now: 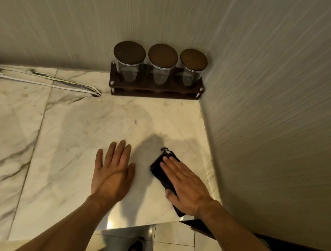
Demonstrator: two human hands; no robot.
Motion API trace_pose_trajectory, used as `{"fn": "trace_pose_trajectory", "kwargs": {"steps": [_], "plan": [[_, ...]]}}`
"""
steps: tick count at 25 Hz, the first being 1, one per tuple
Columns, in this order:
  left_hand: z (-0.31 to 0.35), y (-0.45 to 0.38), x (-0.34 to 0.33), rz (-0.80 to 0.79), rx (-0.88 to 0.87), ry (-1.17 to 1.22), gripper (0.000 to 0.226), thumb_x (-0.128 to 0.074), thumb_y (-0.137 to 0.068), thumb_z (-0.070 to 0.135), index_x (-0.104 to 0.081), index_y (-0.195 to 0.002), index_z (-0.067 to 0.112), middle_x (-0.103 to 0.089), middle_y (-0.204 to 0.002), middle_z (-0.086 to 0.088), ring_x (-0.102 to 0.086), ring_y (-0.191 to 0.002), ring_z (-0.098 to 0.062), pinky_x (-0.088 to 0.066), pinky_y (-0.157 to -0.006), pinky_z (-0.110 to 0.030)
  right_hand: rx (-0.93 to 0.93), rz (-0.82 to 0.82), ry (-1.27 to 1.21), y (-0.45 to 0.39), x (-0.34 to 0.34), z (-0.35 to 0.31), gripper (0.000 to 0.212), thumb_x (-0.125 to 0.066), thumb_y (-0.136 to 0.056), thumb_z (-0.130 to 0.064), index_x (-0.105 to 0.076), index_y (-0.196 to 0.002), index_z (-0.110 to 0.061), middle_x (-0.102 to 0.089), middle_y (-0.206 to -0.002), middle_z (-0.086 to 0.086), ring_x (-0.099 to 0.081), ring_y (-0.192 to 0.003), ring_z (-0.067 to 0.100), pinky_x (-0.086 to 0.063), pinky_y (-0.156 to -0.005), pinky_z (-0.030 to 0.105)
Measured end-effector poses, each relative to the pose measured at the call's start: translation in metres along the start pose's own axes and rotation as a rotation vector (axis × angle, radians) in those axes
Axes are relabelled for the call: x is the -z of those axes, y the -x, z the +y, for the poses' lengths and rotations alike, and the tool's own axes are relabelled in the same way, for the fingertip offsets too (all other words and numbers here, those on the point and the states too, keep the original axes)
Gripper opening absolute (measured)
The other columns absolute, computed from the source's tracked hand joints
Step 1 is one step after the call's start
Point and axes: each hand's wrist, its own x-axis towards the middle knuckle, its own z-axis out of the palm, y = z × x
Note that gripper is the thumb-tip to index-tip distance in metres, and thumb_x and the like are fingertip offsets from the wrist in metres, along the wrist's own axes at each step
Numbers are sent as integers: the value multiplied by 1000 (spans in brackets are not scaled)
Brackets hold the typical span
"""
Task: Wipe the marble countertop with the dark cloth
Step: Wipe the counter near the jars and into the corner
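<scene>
The dark cloth [159,170] lies folded on the marble countertop [73,136], close to the right wall and the counter's front edge. My right hand [185,183] lies flat on top of the cloth, fingers stretched toward the far left, thumb curled over its near edge. Most of the cloth is hidden under the palm; a small loop sticks out at its far tip. My left hand [113,173] rests palm down on the bare marble just left of the cloth, fingers spread, holding nothing.
Three glass jars with dark round lids [160,65] stand in a dark wooden rack [155,92] in the back right corner. White cables [48,81] run along the back wall from a white plug block at the far left. Tiled floor shows below the counter's front edge.
</scene>
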Motion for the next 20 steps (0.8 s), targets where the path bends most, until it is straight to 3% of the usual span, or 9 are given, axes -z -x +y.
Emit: {"fn": "trace_pose_trajectory", "kwargs": {"steps": [5, 15, 20], "plan": [[0, -1, 0, -18, 28, 25, 59, -17, -97, 47, -19, -149, 20, -16, -158, -3, -1, -145, -21, 5, -115, -47, -4, 2, 8, -27, 9, 19, 72, -39, -90, -38, -8, -152, -18, -2, -160, -1, 4, -146, 9, -5, -118, 32], [-1, -2, 6, -24, 3, 50, 57, -24, -97, 44, -26, -147, 17, -28, -155, -6, -15, -144, -26, -6, -114, -52, -125, 56, 25, -96, 33, 59, 72, -27, -89, -45, -5, -151, -15, -4, -160, 2, 1, -146, 14, -14, -118, 39], [2, -3, 6, -50, 41, 27, 57, -21, -97, 45, -26, -147, 17, -30, -154, -6, -16, -143, -25, -12, -112, -53, -251, 89, 1, -130, 44, 77, 70, -39, -95, -38, -5, -151, -16, -5, -161, 3, 1, -146, 13, -1, -118, 31]]}}
